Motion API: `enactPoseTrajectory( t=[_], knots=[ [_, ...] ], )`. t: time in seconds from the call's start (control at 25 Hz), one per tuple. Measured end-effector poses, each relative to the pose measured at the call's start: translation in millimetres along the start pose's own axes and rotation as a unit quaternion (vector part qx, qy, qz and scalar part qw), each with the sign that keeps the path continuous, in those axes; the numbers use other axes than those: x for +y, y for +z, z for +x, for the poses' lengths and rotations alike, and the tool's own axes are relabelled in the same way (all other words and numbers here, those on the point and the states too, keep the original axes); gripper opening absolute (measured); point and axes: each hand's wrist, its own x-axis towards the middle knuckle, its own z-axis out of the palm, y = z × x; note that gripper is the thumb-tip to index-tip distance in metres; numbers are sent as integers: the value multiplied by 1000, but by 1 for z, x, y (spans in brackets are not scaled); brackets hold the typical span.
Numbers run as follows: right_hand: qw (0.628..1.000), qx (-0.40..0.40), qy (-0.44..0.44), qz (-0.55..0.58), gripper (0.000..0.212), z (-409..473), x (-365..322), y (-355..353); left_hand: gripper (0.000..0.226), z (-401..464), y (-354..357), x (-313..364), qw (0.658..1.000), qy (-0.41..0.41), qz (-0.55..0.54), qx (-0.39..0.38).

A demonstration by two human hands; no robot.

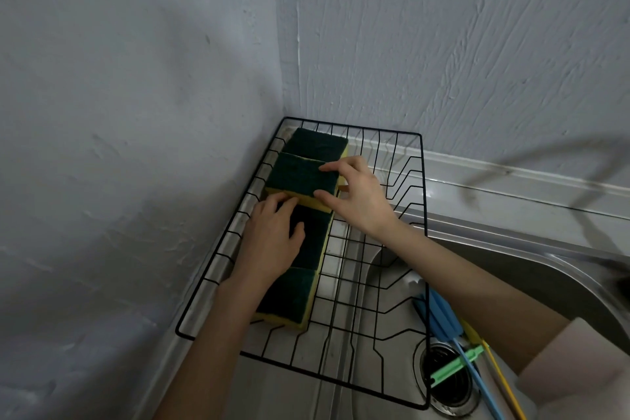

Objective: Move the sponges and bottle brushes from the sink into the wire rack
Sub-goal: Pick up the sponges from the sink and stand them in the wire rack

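Note:
A black wire rack (402,324) sits over the sink's left side. Several green-and-yellow sponges lie in a row along its left edge: a far sponge (315,144), a second sponge (296,177), a third sponge (312,239) and a near sponge (289,297). My right hand (354,194) pinches the second sponge's right end. My left hand (272,239) lies flat on the third sponge, fingertips touching the second one's yellow edge. In the sink (562,269) lie a blue bottle brush (443,315), a green brush (456,366) and a yellow brush handle (501,382).
Grey walls meet in a corner right behind the rack. The sink drain (446,382) lies under the brush handles at the lower right. The rack's right half holds nothing but wire dividers.

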Motion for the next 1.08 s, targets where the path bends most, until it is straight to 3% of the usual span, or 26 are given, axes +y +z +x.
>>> enactPoseTrajectory(
  t=[0.12, 0.28, 0.6, 1.08],
  knots=[
    [1000, -5, -26, -13, 36, 1, -2, -1, 42, -2, -1, -2, 1000, -6, -7, 5],
    [1000, -18, 6, -16, 35, 8, 0, 0, 41, -6, 0, 2, 1000, 13, -15, 20],
    [999, -22, 4, -29, 42, -3, -1, -6, 37, -13, -10, 12, 998, 28, -36, 31],
    [996, 71, 18, -49, 42, -110, 1, -99, 35, -78, -16, 118, 987, 151, -29, 45]
  ],
)
